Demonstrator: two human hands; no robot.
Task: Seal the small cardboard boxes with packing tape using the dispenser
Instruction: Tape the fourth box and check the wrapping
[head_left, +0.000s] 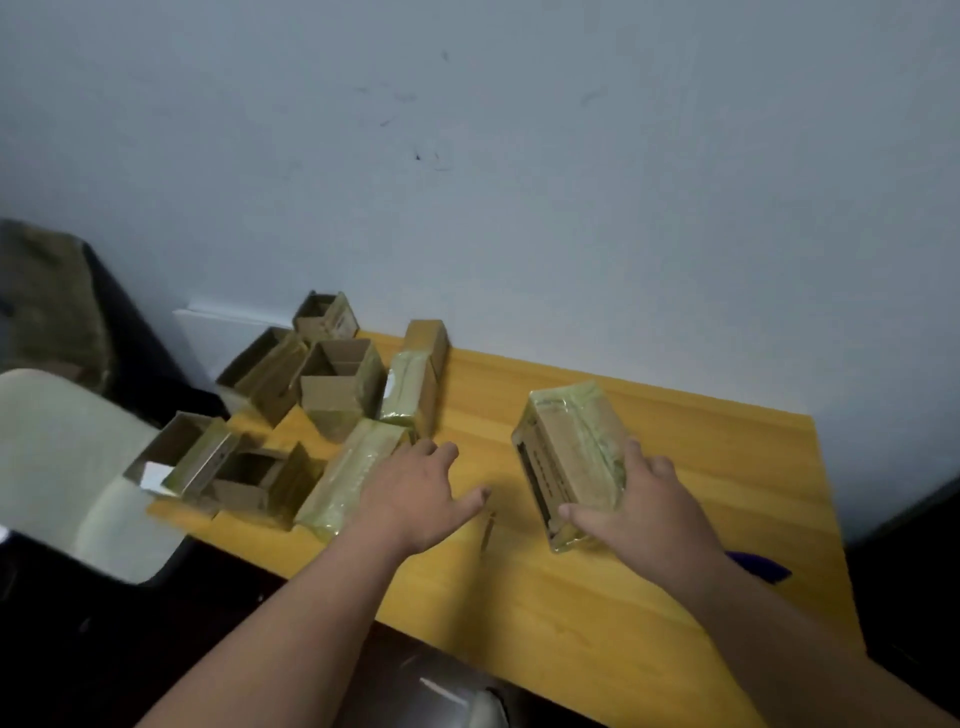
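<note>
At right on the tabletop (675, 597), right hand (641, 501) grips taped box (569, 457); left hand (415, 486) spread flat. Box judged light, stiff, tape-slick; hold opposite edges.

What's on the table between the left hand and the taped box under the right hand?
Head view: bare table between left hand and taped box, except a thin stick-like item, too blurred to identify.

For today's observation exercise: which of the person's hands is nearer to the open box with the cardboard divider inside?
Left. The left hand lies on the table just in front of the open divided box; the right hand holds the taped box further right.
</note>
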